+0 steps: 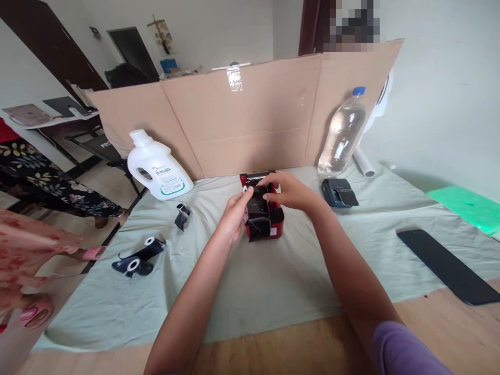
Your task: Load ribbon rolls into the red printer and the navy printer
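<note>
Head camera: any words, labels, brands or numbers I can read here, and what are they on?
No text reads clearly.
White detergent jug: label has green and grey print, too blurred to read.
Red device under the left hand and right hand: small white sticker at its lower corner, too small to read.
Clear bottle: no label visible.
Dark frame beside the table: white lettering, partly cut off, unreadable.

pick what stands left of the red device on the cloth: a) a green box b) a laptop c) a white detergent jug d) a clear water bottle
c: the white detergent jug stands on the cloth to the left of the red device that both hands hold, left hand and right hand; the clear bottle stands to its right.
</note>
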Tool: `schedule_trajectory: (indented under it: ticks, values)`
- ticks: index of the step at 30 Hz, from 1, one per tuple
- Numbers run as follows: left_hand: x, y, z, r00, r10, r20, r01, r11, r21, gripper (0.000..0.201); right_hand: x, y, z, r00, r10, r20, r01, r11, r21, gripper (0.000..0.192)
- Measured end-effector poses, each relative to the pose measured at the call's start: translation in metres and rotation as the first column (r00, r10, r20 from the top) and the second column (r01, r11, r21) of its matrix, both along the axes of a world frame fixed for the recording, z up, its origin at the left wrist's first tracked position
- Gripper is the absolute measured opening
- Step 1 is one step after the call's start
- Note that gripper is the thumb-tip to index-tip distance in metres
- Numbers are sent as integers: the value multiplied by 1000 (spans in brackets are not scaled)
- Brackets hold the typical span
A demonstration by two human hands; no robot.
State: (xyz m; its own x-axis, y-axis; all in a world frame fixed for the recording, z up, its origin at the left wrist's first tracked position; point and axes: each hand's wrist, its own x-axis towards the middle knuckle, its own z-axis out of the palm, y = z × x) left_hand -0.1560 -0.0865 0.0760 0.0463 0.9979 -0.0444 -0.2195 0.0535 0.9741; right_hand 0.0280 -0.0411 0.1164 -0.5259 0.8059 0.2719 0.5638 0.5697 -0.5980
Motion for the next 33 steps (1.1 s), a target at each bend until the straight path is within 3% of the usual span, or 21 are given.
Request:
schedule_trajectory:
  ticks: [2, 3, 5, 7, 11, 14, 16, 19, 22, 24, 29, 33]
  values:
    - [-11, -2, 4, 976, 4, -220, -9, 1000, -23, 59, -4, 7, -10, 996, -30, 80, 34, 999, -42, 27]
    - [-18, -3, 6, 929, 29, -370, -33, 999, -5, 57, -6, 10, -15, 988, -56, 143, 63, 997, -51, 26]
    - [-30, -7, 8, 743, 120, -659, -58, 992, 115, 45, -10, 16, -26, 951, -121, 284, 135, 990, -32, 27]
    - [-37, -12, 9, 540, 150, -828, 84, 969, 231, 31, -17, 21, -37, 905, -177, 387, 188, 982, 9, 30]
    - [-30, -25, 8, 319, 67, -945, 428, 880, 207, 29, -32, 25, -50, 852, -222, 474, 225, 973, 50, 34]
    - [-17, -34, 9, 169, 91, -981, 468, 869, 161, 38, -38, 28, -52, 827, -244, 507, 255, 966, 49, 29]
    - [-11, -40, 10, 65, 124, -990, 462, 876, 140, 43, -34, 30, -49, 854, -193, 484, 229, 973, -15, 19]
    - [-3, -46, 14, -75, 181, -981, 438, 889, 131, 34, -18, 36, -43, 925, -158, 346, 217, 966, -141, 15]
    - [5, -51, 19, -171, 178, -969, 400, 911, 97, 19, -5, 46, -42, 910, -409, 72, 413, 910, -48, 19]
    - [10, -54, 22, -204, 161, -966, 381, 922, 74, 20, -4, 53, -46, 863, -472, -179, 481, 877, 6, 24]
    - [21, -62, 26, -243, 111, -964, 335, 942, 23, 26, -15, 60, -65, 741, -333, -583, 316, 939, -135, 29]
    - [25, -66, 27, -262, 90, -961, 332, 943, -2, 29, -7, 41, -88, 680, -329, -655, 153, 938, -312, 22]
